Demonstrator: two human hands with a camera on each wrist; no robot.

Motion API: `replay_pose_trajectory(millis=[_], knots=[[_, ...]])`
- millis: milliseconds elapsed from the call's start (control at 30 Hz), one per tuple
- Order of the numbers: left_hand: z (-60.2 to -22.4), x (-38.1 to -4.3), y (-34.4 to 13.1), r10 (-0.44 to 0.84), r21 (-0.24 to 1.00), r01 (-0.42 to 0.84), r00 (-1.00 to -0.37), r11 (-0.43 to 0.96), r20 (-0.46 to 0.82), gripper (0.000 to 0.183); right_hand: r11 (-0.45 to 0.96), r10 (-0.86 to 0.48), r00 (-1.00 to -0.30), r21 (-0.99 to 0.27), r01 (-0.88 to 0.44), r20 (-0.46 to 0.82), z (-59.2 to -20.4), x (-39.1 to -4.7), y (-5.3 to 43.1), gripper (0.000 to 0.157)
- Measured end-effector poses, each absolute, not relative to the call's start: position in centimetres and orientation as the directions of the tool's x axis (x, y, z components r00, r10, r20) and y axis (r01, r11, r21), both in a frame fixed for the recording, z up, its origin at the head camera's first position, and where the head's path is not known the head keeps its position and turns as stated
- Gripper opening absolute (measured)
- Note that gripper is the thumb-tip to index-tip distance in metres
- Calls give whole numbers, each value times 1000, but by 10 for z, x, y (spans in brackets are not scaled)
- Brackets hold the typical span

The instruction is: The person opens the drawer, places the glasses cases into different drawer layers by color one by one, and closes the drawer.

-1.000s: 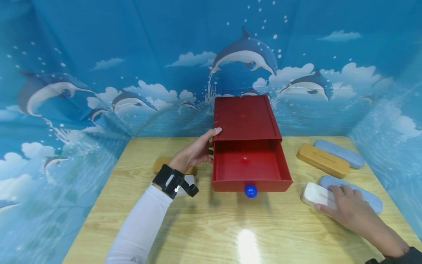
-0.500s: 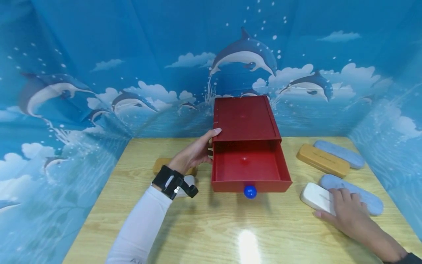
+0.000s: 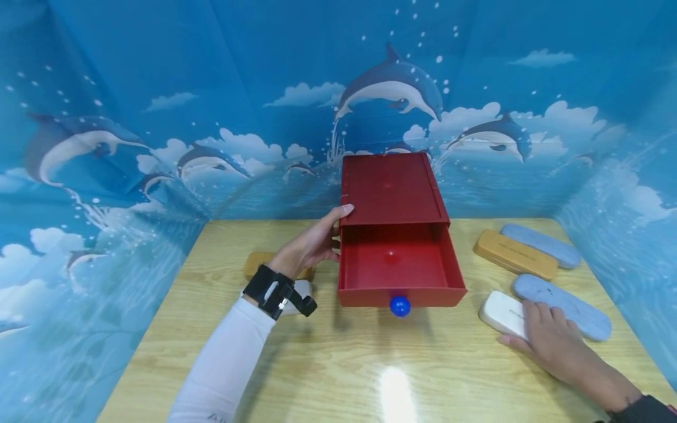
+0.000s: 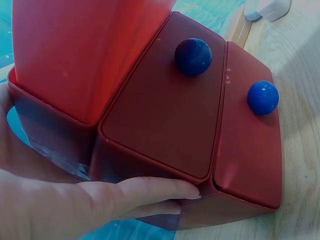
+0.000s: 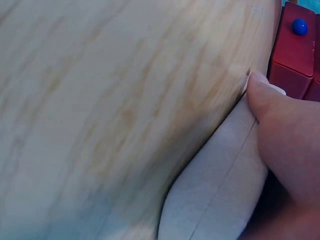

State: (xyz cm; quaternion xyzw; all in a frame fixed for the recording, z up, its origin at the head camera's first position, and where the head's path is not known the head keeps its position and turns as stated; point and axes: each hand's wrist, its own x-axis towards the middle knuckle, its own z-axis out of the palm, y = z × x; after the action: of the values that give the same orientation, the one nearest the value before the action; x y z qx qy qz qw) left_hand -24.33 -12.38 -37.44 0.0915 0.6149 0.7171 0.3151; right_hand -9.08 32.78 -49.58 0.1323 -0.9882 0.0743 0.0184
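A red drawer cabinet [image 3: 394, 188] stands at the back of the table, its top drawer [image 3: 394, 264] pulled out and bare inside. Two lower drawers with blue knobs [image 4: 262, 97] are closed in the left wrist view. Against the cabinet's left side my left hand [image 3: 317, 238] lies with straight fingers, its thumb over the top edge. My right hand [image 3: 555, 341] grips a white glasses case [image 3: 505, 314] on the table, fingers over the top and thumb along the near side. The right wrist view shows the seam of that case [image 5: 215, 185].
Blue glasses cases [image 3: 563, 305] and a tan one [image 3: 515, 254] lie at the right. Another tan case [image 3: 256, 264] and a white one [image 3: 302, 291] sit partly hidden behind my left wrist. A dolphin-print cloth [image 3: 254, 117] hangs around the wooden table [image 3: 328, 370].
My right hand has shifted slightly toward the near side, away from the blue case beside the white one. My left hand and the cabinet stay as they were.
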Motion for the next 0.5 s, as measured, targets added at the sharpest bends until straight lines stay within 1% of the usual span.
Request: replay_pose_trajectory(millis=[133, 267, 433, 500], knots=[[-375, -242, -125, 557, 936, -349, -787, -43, -267, 71, 949, -291, -955, -115, -295, 51, -494, -93, 327, 88], [-375, -241, -126, 544, 936, -349, -794, -39, -273, 72, 938, -318, -948, -139, -319, 31, -489, -96, 326, 86], [-373, -241, -124, 548, 938, -345, -793, -41, -267, 72, 932, -329, -944, -161, -326, 8, -472, -99, 327, 84], [-373, -241, -123, 547, 937, -346, -793, -44, -267, 72, 926, -344, -939, -155, -343, 21, -462, -102, 327, 78]])
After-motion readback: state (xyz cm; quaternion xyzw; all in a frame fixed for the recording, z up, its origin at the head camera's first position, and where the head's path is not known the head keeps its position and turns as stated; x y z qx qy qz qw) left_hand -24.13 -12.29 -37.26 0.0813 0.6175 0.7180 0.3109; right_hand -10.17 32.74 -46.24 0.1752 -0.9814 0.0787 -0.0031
